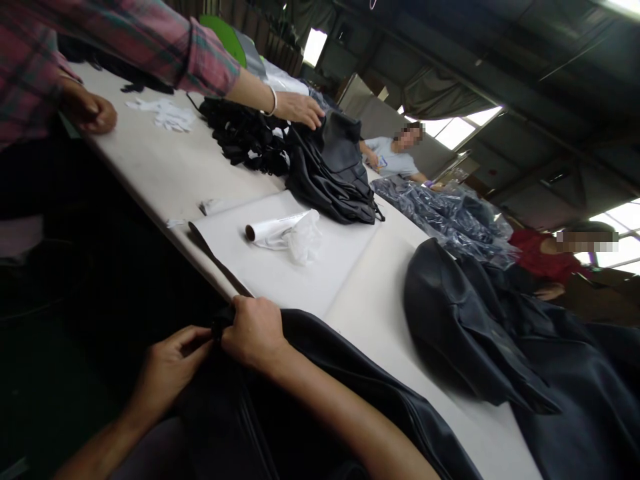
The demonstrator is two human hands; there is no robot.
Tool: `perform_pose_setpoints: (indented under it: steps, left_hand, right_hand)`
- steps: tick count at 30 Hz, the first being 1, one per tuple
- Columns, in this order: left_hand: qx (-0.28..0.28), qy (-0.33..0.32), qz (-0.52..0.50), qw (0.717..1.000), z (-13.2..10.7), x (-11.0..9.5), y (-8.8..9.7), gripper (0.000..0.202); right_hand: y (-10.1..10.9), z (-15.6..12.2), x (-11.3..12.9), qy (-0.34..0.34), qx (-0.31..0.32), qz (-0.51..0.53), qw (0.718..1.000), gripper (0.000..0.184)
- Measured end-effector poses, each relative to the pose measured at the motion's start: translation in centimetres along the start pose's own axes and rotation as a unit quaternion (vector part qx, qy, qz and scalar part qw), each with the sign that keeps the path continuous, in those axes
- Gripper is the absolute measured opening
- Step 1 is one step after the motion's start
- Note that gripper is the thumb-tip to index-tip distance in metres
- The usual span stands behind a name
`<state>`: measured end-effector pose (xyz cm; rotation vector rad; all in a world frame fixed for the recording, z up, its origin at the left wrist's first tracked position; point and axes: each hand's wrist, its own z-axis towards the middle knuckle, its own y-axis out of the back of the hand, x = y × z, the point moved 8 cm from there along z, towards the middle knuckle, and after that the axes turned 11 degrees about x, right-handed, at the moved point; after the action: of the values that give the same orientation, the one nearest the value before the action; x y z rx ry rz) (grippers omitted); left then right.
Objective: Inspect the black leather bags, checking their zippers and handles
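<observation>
Smooth, long-creased black material (400,408) is pinched in both hands (256,331).

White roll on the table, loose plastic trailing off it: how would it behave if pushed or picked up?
The white roll would probably roll if pushed sideways, being cylindrical. Its crumpled loose plastic may drag and skew that motion, since it lies bunched beside the roll. Lifted, that loose part should flop, as it looks thin and translucent.
</observation>
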<state>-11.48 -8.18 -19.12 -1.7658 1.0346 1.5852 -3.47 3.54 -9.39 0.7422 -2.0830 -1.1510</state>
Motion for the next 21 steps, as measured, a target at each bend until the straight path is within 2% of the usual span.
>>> perform_pose_setpoints:
  steps: [4, 7, 16, 21]
  left_hand:
    - [-0.019, -0.093, 0.081, 0.992, -0.3, -1.7, 0.2, 0.035]
    - [-0.029, -0.113, 0.104, 0.988, -0.7, -2.2, 0.2, 0.028]
    - [-0.055, -0.098, 0.111, 0.987, -1.2, -2.9, 0.1, 0.027]
    - [-0.035, -0.013, 0.081, 0.996, -0.9, -1.4, -0.2, 0.032]
  right_hand:
    - [-0.2, -0.2, 0.3, 0.022, -0.005, -0.005, 1.000, 0.020]
    - [-0.1, -0.3, 0.6, 0.038, 0.003, -0.010, 0.999, 0.016]
    - [-0.9, -1.1, 1.5, 0.080, 0.019, -0.070, 0.994, 0.017]
    - [-1.5, -1.4, 1.5, 0.091, 0.054, -0.086, 0.991, 0.016]
